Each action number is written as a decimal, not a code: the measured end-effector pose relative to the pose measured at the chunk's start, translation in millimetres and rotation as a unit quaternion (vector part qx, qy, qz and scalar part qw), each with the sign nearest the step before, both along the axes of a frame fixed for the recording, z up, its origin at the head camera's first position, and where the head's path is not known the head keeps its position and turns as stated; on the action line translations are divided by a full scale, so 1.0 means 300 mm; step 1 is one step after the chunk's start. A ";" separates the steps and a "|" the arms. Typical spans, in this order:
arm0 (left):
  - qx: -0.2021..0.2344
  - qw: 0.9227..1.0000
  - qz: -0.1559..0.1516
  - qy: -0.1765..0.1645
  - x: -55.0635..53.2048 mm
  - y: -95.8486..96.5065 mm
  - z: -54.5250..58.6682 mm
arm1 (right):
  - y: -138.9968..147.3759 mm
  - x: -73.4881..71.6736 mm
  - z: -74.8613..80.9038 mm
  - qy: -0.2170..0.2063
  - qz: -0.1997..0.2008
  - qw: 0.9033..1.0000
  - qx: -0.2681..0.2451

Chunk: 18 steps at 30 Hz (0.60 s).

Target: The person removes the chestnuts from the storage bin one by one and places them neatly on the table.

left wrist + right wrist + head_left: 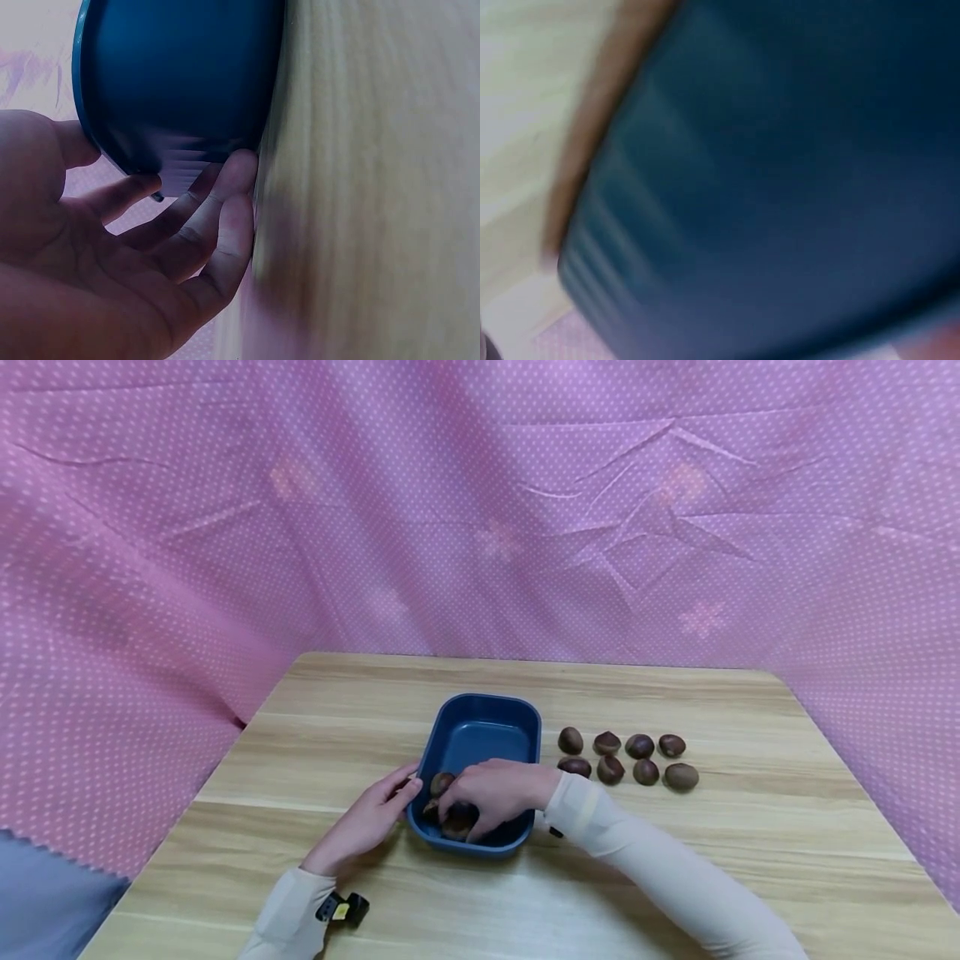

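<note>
A dark blue rectangular box [483, 727] stands on the table. The left hand [367, 818] holds its near left side; in the left wrist view the thumb is up by the rim and the bent fingers [236, 225] lie against the outer wall, low by the tabletop. Reaching into the near end of the box from the right, the right hand [498, 793] has its fingers and thumb curled about a dark brown chestnut [460, 817]. Another chestnut [441, 783] shows beside its fingertips. The right wrist view has only the blurred box wall [727, 195]; the fingers are hidden there.
Right of the box, several chestnuts lie in two rows, a far row [640, 746] and a near row [646, 772]. The wooden table [750, 843] has pink dotted cloth [480, 527] hanging behind it and along its sides.
</note>
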State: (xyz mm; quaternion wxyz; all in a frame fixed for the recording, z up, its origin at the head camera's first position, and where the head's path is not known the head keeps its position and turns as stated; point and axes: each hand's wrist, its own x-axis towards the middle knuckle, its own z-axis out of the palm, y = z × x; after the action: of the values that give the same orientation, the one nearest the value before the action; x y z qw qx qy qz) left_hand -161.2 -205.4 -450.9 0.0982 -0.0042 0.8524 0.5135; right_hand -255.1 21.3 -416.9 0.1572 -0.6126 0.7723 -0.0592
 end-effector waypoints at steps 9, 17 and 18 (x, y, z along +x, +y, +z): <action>0.014 1.000 -0.006 0.005 -0.001 0.004 -0.004 | 0.142 -0.040 0.084 -0.024 -0.049 0.997 -0.056; 0.009 1.000 -0.002 0.004 -0.002 0.002 0.005 | 0.316 -0.050 0.119 -0.024 -0.093 0.988 -0.118; 0.009 1.000 -0.003 0.004 -0.002 0.002 0.007 | 0.336 -0.046 0.120 -0.019 -0.096 0.988 -0.121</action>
State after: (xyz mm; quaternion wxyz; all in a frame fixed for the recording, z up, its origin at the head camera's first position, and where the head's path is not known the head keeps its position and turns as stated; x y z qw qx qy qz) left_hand -161.8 -204.9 -448.8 0.0963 0.0012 0.8480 0.5212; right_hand -268.9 121.9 -380.8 0.0899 -0.5485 0.8118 -0.1790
